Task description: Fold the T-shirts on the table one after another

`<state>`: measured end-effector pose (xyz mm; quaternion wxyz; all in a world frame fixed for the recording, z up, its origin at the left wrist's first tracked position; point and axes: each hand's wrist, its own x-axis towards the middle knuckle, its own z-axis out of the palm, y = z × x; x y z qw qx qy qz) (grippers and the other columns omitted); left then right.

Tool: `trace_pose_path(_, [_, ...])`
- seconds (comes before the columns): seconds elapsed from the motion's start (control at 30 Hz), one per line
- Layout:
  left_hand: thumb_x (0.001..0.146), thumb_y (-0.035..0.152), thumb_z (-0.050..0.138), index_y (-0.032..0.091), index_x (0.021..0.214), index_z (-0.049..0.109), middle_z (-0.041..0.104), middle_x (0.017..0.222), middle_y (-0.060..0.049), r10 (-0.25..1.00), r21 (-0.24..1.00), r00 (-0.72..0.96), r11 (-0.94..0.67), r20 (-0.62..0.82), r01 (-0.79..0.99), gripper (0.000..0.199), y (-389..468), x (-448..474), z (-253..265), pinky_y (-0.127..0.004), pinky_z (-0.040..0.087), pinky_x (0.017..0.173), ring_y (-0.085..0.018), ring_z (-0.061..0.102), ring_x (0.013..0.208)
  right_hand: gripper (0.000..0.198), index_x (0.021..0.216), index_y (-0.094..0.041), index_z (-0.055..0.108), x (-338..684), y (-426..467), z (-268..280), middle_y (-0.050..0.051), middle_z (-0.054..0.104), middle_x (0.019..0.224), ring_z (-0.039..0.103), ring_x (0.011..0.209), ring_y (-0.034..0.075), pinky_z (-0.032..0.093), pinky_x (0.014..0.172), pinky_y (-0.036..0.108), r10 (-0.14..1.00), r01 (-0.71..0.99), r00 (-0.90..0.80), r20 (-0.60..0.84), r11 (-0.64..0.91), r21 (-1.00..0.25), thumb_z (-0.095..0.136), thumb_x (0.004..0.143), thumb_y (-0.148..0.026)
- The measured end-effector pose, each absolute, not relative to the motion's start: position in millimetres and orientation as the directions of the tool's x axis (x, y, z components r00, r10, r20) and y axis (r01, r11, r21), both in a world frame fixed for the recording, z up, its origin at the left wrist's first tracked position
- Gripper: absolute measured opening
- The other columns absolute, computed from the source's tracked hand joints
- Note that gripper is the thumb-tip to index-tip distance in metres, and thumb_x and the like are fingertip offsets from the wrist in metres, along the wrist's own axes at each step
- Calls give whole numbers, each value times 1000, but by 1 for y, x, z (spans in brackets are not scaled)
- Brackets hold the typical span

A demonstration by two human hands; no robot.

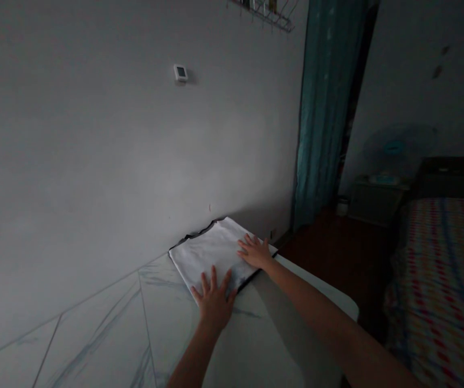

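Note:
A white cloth-like rectangle with dark edging (209, 249) lies flat at the far end of the marble-patterned table, against the wall. Whether it is a folded garment or a cover I cannot tell. My left hand (214, 303) rests on its near edge, fingers spread wide. On its right side lies my right hand (255, 252), flat with fingers apart. Neither hand grips anything. Parts of the near and right edges are hidden beneath my hands.
The table (106, 328) runs along a grey wall, its rounded corner at right. A small white device (180, 73) and a wire rack (266, 13) are on the wall. Beyond are a teal curtain (320, 113), a fan (393, 148) on a cabinet (377, 202) and a bed (450, 269).

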<state>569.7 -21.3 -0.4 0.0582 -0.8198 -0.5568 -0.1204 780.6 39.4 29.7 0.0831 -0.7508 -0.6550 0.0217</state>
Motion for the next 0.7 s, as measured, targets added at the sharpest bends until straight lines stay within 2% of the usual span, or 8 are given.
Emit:
trace_pose_path(0.1, [93,49,40,54,143,16,14,162,1,848,17,447,-471,284,882,55,-26,563,-4,-77,20,104,-40,12,146,61,150,-36,28,779,33,29,5,15,161,16,145,36,13,108,69,970,971,210,126,-191,-146,24,96,-62])
trace_pose_path(0.2, [94,48,39,56,142,17,13,161,6,835,27,518,-532,187,846,53,-31,556,-5,-77,20,105,-39,12,147,61,150,-38,26,777,25,30,5,17,161,15,145,37,9,108,69,970,963,235,57,-224,-152,25,95,-63])
trace_pose_path(0.27, [95,43,37,52,143,19,12,161,4,854,51,504,-513,130,857,52,-37,554,1,-72,24,107,-37,13,147,64,151,-33,28,769,18,32,9,17,161,17,144,38,8,108,70,969,961,240,62,-229,-152,25,95,-64])
trace_pose_path(0.4, [90,28,47,43,148,19,8,161,0,886,79,463,-462,5,883,65,-59,549,27,-63,26,112,-35,8,147,64,151,-31,28,741,-2,28,8,12,161,12,146,35,6,110,66,971,986,50,232,-12,-163,28,95,-61])
trace_pose_path(0.5, [86,23,49,35,149,21,8,161,-2,874,118,474,-462,-103,879,71,-79,533,43,-54,26,116,-30,7,147,58,150,-35,29,725,-17,22,5,17,160,12,146,34,3,110,68,981,975,-82,173,115,-188,30,97,-57])
trace_pose_path(0.6, [86,27,48,32,149,26,21,158,-1,843,224,530,-501,-93,836,67,-107,493,46,-45,30,117,-25,22,145,57,148,-28,35,720,-36,32,9,21,159,19,145,35,10,110,68,986,972,-56,154,89,-217,33,97,-52])
trace_pose_path(0.63, [85,31,52,36,146,33,32,155,2,841,258,540,-515,-32,817,64,-121,474,44,-40,36,114,-23,33,142,55,145,-24,41,720,-46,40,11,27,157,25,143,34,15,111,65,977,966,-43,209,94,-239,33,97,-49])
trace_pose_path(0.7, [78,38,62,52,128,52,57,137,10,857,291,501,-514,125,807,53,-154,430,41,-36,52,99,-21,56,124,48,130,-19,59,723,-75,54,14,52,141,47,129,29,32,108,52,922,940,-6,386,137,-314,31,99,-42])
